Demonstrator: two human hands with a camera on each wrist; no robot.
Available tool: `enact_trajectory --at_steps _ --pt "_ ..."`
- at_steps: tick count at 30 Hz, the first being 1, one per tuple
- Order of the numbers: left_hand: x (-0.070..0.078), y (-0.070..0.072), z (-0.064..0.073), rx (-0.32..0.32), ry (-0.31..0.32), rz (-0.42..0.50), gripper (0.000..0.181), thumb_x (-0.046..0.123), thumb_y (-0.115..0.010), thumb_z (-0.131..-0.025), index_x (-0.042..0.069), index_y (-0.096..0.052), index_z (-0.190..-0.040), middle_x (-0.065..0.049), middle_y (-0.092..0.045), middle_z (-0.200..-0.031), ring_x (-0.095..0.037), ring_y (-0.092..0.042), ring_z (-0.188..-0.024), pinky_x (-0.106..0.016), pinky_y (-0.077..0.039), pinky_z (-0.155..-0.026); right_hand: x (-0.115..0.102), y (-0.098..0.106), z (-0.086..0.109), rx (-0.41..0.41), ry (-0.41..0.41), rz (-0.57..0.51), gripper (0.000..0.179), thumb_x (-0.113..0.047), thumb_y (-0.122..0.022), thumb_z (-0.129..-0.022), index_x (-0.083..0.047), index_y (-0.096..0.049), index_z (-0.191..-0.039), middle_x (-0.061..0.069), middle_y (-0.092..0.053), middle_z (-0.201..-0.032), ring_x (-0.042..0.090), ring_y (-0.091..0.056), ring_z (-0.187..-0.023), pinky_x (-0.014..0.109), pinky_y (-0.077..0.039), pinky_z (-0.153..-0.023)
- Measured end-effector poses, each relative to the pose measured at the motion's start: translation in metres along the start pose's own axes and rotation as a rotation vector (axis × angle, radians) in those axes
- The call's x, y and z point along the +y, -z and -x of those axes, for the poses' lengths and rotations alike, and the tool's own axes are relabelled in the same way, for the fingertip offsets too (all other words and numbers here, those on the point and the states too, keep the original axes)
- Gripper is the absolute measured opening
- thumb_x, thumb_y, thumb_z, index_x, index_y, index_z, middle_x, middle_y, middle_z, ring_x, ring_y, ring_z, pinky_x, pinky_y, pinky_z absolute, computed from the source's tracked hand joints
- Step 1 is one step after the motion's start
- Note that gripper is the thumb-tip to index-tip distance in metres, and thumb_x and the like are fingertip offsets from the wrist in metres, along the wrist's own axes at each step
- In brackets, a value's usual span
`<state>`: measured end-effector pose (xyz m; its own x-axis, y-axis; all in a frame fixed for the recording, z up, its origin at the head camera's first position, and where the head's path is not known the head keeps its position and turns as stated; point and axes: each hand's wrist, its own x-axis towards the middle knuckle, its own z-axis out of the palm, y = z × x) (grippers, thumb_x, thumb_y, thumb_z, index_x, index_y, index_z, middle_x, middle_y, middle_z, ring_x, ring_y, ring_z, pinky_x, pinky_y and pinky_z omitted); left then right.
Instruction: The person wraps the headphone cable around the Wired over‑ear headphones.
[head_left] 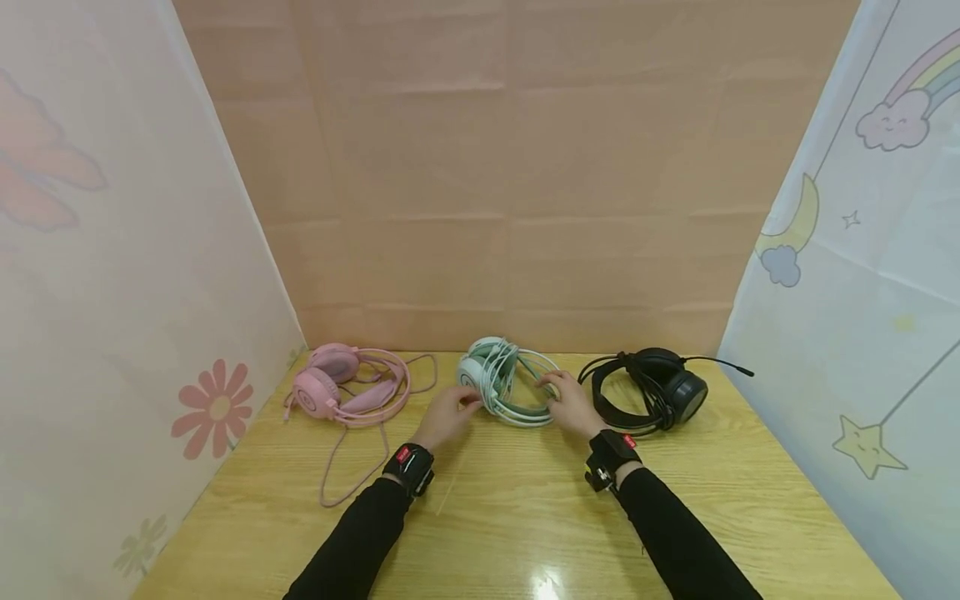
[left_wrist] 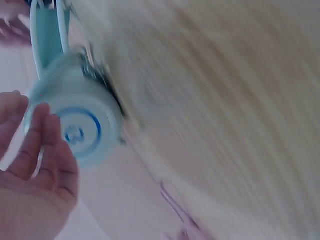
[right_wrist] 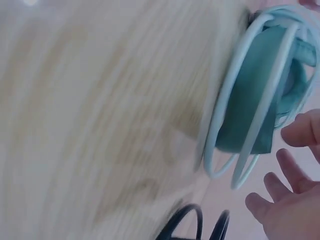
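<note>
A mint-green headset (head_left: 491, 375) lies on the table between my two hands, its pale cable wound in loops around the headband and ear cups. My left hand (head_left: 450, 414) is at the near left side of the headset. In the left wrist view its slightly bent fingers (left_wrist: 47, 127) overlap the round ear cup (left_wrist: 82, 132), which carries a blue ring logo. On the other side, my right hand (head_left: 572, 406) has its fingertips at the right end of the headband and cable loops (right_wrist: 250, 115). In the right wrist view its fingers (right_wrist: 285, 175) are spread and loosely bent.
To the left lies a pink headset (head_left: 322, 392) with its cable (head_left: 330, 475) trailing toward the front. A black headset (head_left: 678, 392) with a boom microphone (head_left: 731, 365) sits right beside my right hand. Brown paper (head_left: 502, 208) stands behind the wooden table (head_left: 517, 517).
</note>
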<state>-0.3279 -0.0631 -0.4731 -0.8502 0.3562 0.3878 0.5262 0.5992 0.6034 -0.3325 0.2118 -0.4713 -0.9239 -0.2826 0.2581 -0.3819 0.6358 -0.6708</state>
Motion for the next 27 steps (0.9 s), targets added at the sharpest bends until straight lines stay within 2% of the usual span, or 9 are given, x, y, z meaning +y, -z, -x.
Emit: enact_trajectory --at_steps 6,12,14,18,20,24,27 --pt "-0.025 0.027 0.008 0.081 0.205 -0.166 0.025 0.012 -0.069 -0.09 -0.001 -0.068 -0.111 -0.017 -0.069 -0.11 -0.035 -0.064 -0.106 -0.049 -0.049 -0.092 -0.007 -0.006 0.006 0.088 0.017 -0.041 0.031 0.008 -0.053 -0.091 -0.005 -0.063 -0.117 0.022 -0.051 -0.132 0.042 -0.05 -0.122 0.048 -0.038 -0.086" --pt "-0.041 0.05 0.015 0.128 0.346 -0.344 0.039 0.013 -0.073 -0.086 -0.002 -0.063 -0.121 -0.025 -0.062 -0.12 -0.047 -0.055 -0.115 -0.059 -0.041 -0.098 -0.012 -0.013 0.009 0.127 0.061 -0.053 0.027 0.008 -0.054 -0.089 -0.002 -0.066 -0.112 0.02 -0.059 -0.125 0.037 -0.056 -0.116 0.044 -0.038 -0.084" --pt "-0.046 0.055 0.017 0.141 0.379 -0.382 0.04 0.013 -0.071 -0.087 -0.002 -0.061 -0.122 -0.027 -0.059 -0.123 -0.049 -0.052 -0.118 -0.062 -0.039 -0.099 -0.014 -0.015 0.009 0.135 0.059 -0.072 0.027 0.009 -0.054 -0.089 -0.003 -0.067 -0.11 0.019 -0.06 -0.124 0.035 -0.058 -0.106 0.042 -0.038 -0.08" --pt "-0.055 0.061 0.022 0.169 0.437 -0.425 0.038 0.018 -0.069 -0.089 -0.002 -0.062 -0.12 -0.028 -0.057 -0.127 -0.049 -0.049 -0.122 -0.064 -0.036 -0.102 -0.015 -0.021 0.009 0.133 0.066 -0.076 0.026 0.008 -0.054 -0.09 -0.006 -0.068 -0.107 0.016 -0.064 -0.119 0.028 -0.055 -0.095 0.037 -0.037 -0.076" --pt "-0.058 0.062 0.025 0.184 0.455 -0.429 0.036 0.023 -0.069 -0.091 -0.001 -0.064 -0.117 -0.028 -0.057 -0.129 -0.049 -0.05 -0.122 -0.064 -0.036 -0.102 -0.017 -0.024 0.009 0.109 0.079 -0.064 0.025 0.007 -0.056 -0.09 -0.008 -0.069 -0.105 0.013 -0.066 -0.114 0.026 -0.057 -0.094 0.036 -0.04 -0.077" --pt "-0.061 0.066 0.03 0.19 0.454 -0.432 0.038 0.032 -0.069 -0.091 0.002 -0.065 -0.114 -0.026 -0.056 -0.132 -0.049 -0.051 -0.121 -0.068 -0.034 -0.1 -0.022 -0.028 0.009 0.047 0.111 -0.081 0.019 0.004 -0.059 -0.092 -0.007 -0.07 -0.102 0.008 -0.07 -0.105 0.025 -0.063 -0.097 0.034 -0.05 -0.08" --pt "-0.063 0.071 0.031 0.156 0.447 -0.47 0.042 0.037 -0.067 -0.092 0.004 -0.064 -0.116 -0.026 -0.057 -0.131 -0.049 -0.052 -0.121 -0.07 -0.03 -0.103 -0.027 -0.03 0.009 0.025 0.118 -0.124 0.016 0.002 -0.059 -0.093 -0.005 -0.07 -0.102 0.008 -0.071 -0.103 0.024 -0.065 -0.095 0.031 -0.052 -0.078"
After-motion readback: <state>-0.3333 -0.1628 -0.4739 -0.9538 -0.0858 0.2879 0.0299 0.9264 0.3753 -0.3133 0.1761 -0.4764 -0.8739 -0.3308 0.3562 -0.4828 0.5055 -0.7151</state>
